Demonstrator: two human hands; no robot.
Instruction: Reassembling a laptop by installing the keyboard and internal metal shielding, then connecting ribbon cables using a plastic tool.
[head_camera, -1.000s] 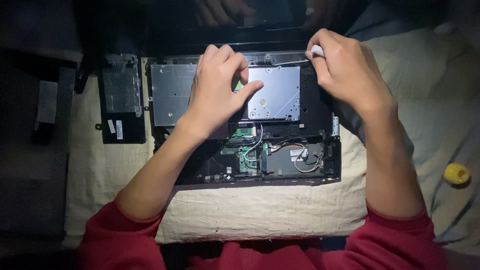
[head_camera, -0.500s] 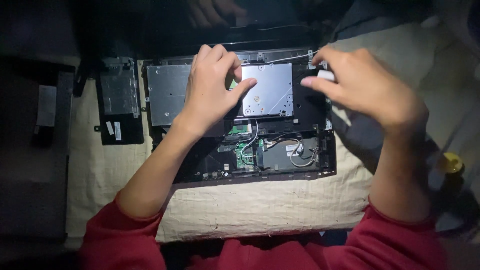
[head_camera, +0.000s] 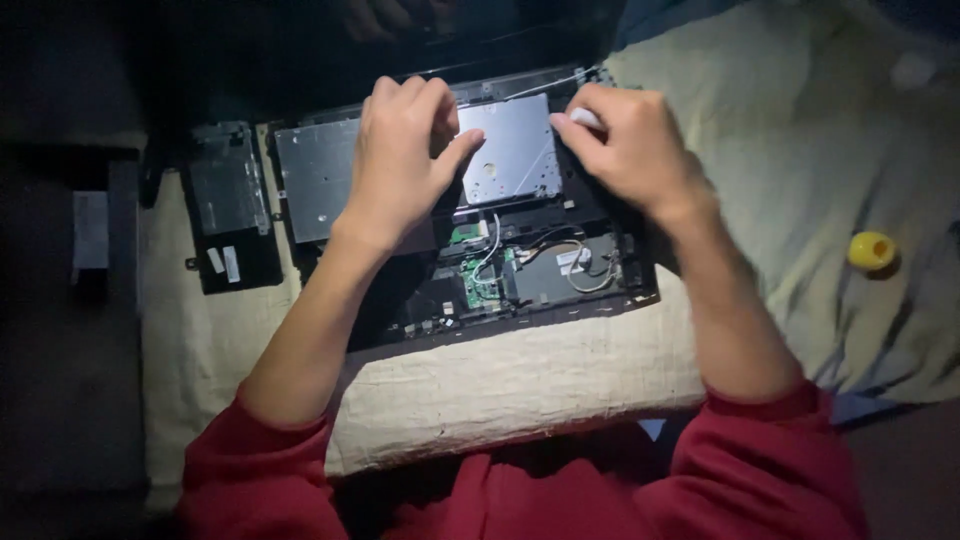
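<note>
The right hand (head_camera: 625, 150) pinches a small white object (head_camera: 586, 118) between thumb and fingertips, over the silver metal plate (head_camera: 515, 150) of the opened laptop base (head_camera: 480, 220). The left hand (head_camera: 405, 150) lies flat on that plate, fingers together, thumb spread, hiding its middle. Left of the base lies a black removed panel (head_camera: 228, 205); far right, a yellow cap (head_camera: 871, 250) on the cloth (head_camera: 480, 370).

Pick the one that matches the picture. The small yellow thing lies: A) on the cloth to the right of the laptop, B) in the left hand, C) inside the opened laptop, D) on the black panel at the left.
A: the small yellow thing rests on the pale cloth, well right of the opened laptop and apart from both the left hand and the right hand.
</note>
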